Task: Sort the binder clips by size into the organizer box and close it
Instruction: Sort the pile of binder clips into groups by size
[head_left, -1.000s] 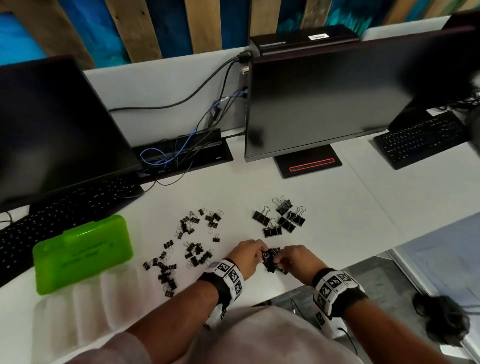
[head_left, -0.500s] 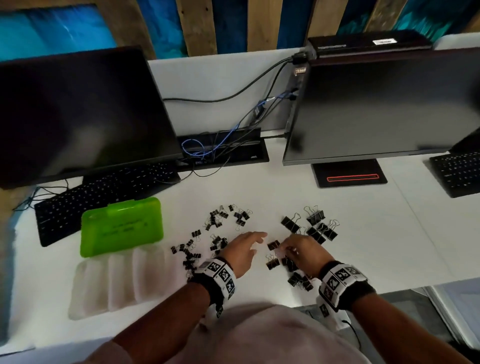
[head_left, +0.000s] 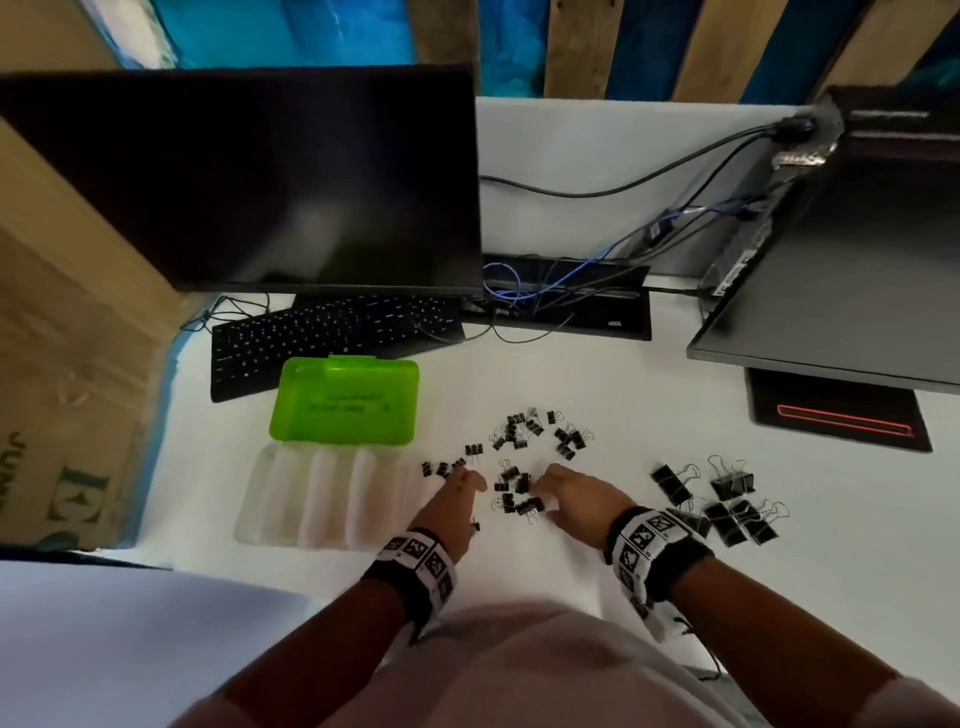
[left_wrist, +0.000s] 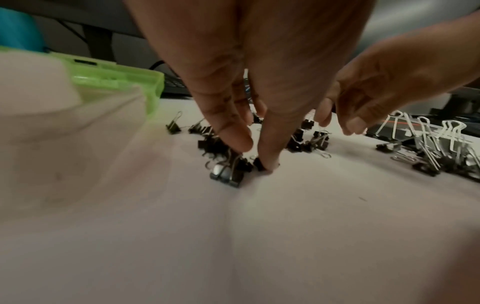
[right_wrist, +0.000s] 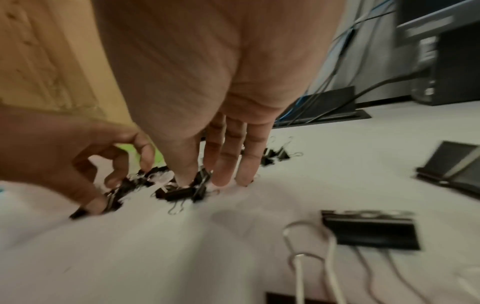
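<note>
The organizer box lies open, its green lid (head_left: 344, 400) behind the clear compartment tray (head_left: 291, 499). Small black binder clips (head_left: 519, 431) are scattered right of it, medium clips (head_left: 517, 493) lie between my hands, and large clips (head_left: 727, 501) are at the right. My left hand (head_left: 470, 480) is beside the tray's right edge; its thumb and curled fingers (left_wrist: 233, 135) pinch small clips (left_wrist: 228, 174) on the table. My right hand (head_left: 545, 486) points straight fingers (right_wrist: 226, 164) down, and its thumb touches a medium clip (right_wrist: 182, 193).
A black keyboard (head_left: 332, 338) and monitor (head_left: 249, 182) stand behind the box. A cable tray (head_left: 566, 301) and a second monitor (head_left: 852, 270) are at the back right. A cardboard box (head_left: 62, 389) borders the table at the left. Large clips (right_wrist: 369, 230) lie near my right wrist.
My hands let go of the clump of clips that they held together at the table's front edge. Both hands then moved left, and the left one came down on the small clips.
</note>
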